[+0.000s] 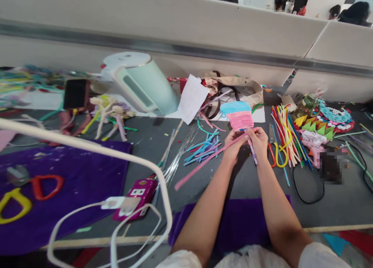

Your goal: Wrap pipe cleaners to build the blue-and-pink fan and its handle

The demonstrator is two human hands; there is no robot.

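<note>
Both hands are together at the lower edge of a pipe-cleaner piece (240, 118), wound in rows, light blue on top and pink below. My left hand (234, 143) pinches a pink pipe cleaner (201, 166) whose long end trails down to the left. With closed fingers, my right hand (258, 139) grips the narrow bottom of the wound piece; a lilac twisted stem (253, 151) hangs between the hands. Fingers partly cover the join. Cut blue and purple pipe-cleaner pieces (204, 148) lie left of my hands. Yellow-and-red-handled scissors (280, 156) are just right of them.
Bundled coloured pipe cleaners (287, 138) lie to the right, near a green jar (305, 106). A mint kettle (148, 85) stands tilted in view at the back. A white cable (140, 159) arches over a magenta power strip (137, 198). More scissors (46, 186) lie on purple cloth (87, 174).
</note>
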